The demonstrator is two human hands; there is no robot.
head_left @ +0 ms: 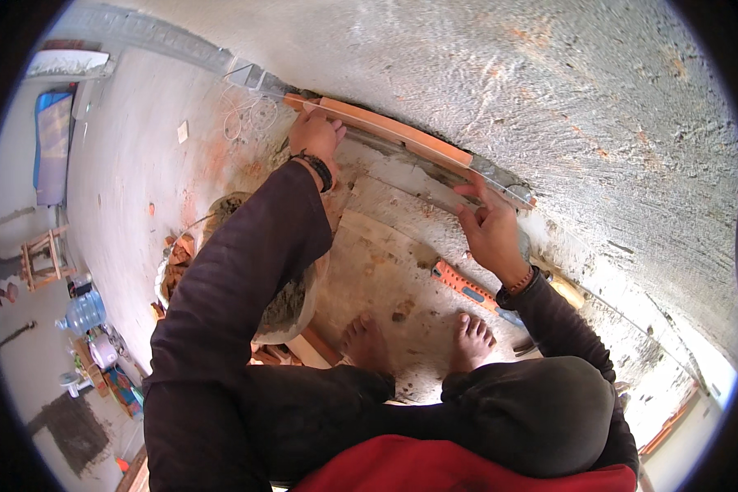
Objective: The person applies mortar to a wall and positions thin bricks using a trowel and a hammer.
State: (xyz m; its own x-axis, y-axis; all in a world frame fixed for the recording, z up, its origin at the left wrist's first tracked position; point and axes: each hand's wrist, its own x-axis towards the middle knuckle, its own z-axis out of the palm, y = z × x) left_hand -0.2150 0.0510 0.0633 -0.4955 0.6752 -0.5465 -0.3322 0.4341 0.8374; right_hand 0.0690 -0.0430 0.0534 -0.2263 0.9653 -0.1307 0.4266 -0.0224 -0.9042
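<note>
Orange strip (394,131), left hand (316,135) at its end, bucket (309,307) (grey mortar (284,307) inside)

Arms (242,258) stretched forward, left grip (315,134) with bent fingers, right grip (495,231) with fingers parted.

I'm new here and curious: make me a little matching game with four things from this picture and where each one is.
Things:
1. left hand
2. long orange strip
3. orange-and-grey tool
4. blue water bottle

Places:
A. on the floor, near the right foot
B. along the bottom of the rough grey wall
C. toward the far left side of the picture
D. at the strip's left end

Pairs: 1-D, 2-B, 3-A, 4-C
</note>
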